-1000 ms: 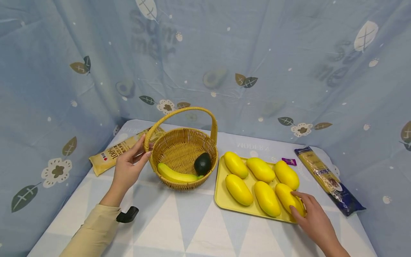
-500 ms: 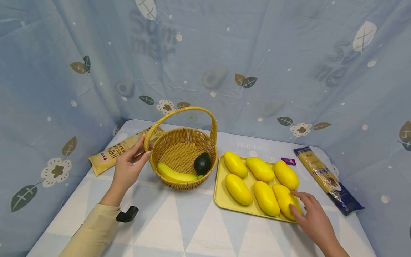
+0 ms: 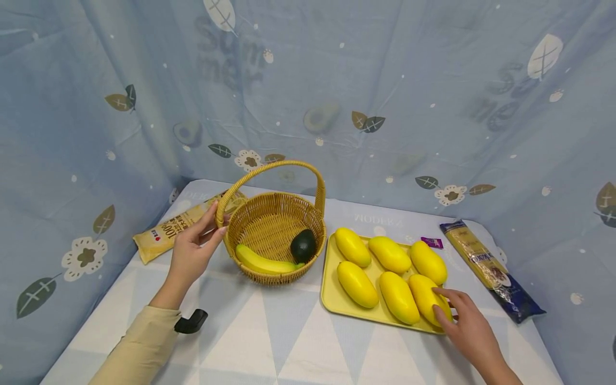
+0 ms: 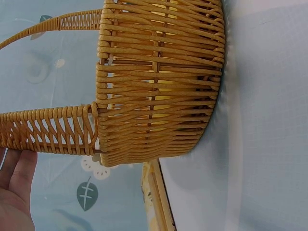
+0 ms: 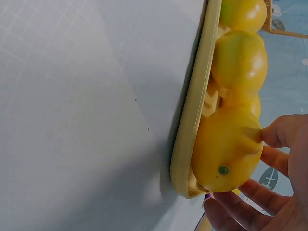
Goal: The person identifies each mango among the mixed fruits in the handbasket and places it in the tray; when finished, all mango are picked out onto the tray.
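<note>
My left hand (image 3: 191, 254) holds the base of the handle of a wicker basket (image 3: 276, 206), thumb in front and fingers behind. Inside the basket lie a banana (image 3: 263, 263) and a dark avocado (image 3: 303, 246). On the right, a yellow tray (image 3: 332, 303) carries several yellow mangoes. My right hand (image 3: 470, 327) has its thumb and fingers around the mango (image 3: 424, 300) at the tray's near right corner. In the right wrist view the thumb meets one side of that mango (image 5: 224, 149) while the other fingers reach along its far side. The mango rests in the tray.
A yellow food packet (image 3: 161, 232) lies behind the left hand. To the tray's right is a long blue-and-gold packet (image 3: 491, 270), with a small purple sachet (image 3: 432, 243) nearby. A patterned blue curtain (image 3: 308, 96) surrounds the table's back and sides.
The mango at my right hand has shifted slightly left, against its neighbour. The fingers of that hand have moved only a little. Left hand and basket stay put.
</note>
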{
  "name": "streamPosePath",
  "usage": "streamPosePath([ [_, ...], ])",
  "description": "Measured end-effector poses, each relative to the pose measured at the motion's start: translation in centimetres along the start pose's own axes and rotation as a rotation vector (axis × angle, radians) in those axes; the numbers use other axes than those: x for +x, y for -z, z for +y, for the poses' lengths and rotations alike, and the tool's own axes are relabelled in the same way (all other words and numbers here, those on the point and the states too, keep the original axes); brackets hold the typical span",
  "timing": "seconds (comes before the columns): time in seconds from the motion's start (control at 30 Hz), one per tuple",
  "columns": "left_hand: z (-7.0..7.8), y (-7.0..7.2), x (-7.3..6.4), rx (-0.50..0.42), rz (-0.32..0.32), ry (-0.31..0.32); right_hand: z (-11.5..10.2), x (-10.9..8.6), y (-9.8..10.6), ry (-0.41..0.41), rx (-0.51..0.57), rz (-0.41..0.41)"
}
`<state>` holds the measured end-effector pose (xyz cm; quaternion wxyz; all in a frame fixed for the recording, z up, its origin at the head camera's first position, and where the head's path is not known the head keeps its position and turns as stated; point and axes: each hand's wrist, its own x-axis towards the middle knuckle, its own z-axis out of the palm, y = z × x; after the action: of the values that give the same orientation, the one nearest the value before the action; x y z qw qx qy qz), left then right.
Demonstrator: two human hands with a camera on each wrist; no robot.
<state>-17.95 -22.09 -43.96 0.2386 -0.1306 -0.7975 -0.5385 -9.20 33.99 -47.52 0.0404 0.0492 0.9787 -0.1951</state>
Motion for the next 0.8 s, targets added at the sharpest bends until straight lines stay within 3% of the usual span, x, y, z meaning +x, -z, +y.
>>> streamPosePath([
  [0.37, 0.1, -0.3, 0.1, -0.013, 0.01, -0.009, -0.3, 0.1, 0.2, -0.075, 0.005, -0.002],
  [0.57, -0.1, -0.3, -0.1, 0.021, 0.009, -0.003, -0.2, -0.2, 0.2, -0.047, 0.007, 0.02],
  [0.8, 0.0, 0.7, -0.4, 0.128, 0.006, 0.014, -0.4, -0.2, 0.3, -0.012, 0.013, 0.048],
])
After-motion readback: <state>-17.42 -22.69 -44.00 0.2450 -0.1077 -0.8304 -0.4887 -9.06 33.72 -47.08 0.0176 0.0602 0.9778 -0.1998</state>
